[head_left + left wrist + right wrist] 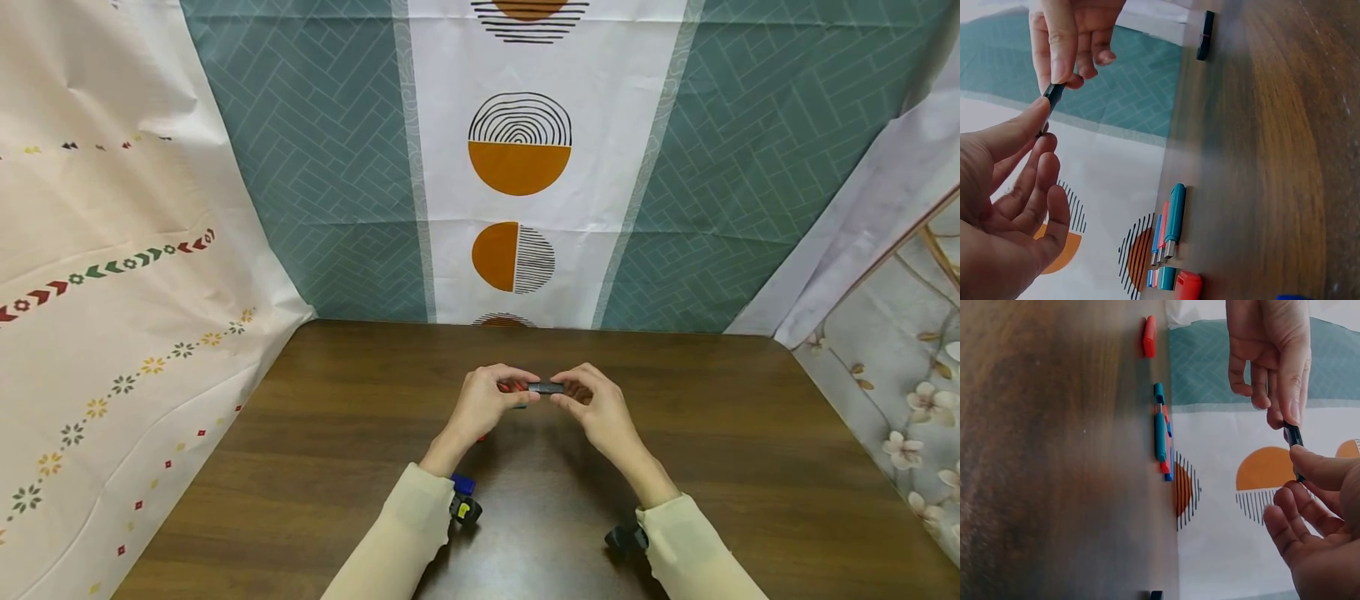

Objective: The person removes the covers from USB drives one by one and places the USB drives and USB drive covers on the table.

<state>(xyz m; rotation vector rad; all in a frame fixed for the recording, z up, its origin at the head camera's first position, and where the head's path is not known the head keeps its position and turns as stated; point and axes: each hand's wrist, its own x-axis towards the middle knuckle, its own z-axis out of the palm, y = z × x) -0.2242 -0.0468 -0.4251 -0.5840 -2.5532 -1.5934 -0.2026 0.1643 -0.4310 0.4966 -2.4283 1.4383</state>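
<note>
A small black USB stick (546,387) is held in the air between both hands over the middle of the table. My left hand (482,402) pinches one end with thumb and fingertips. At the other end, the thumb and fingers of my right hand (602,410) pinch it too. In the left wrist view the black stick (1052,100) slants between the two thumbs, partly covered by the fingertips. Beyond the hands, a teal USB stick (1175,212) lies beside a red one (1163,225) and a blue one (1156,234), metal plugs bare, their caps (1165,279) close by.
Another black stick (1206,36) lies apart on the brown table (300,467). A red piece (1189,286) sits near the caps, and a blue piece (462,484) by the left wrist. Patterned cloths (337,167) hang behind and at both sides. Each wrist wears a dark camera band (626,538).
</note>
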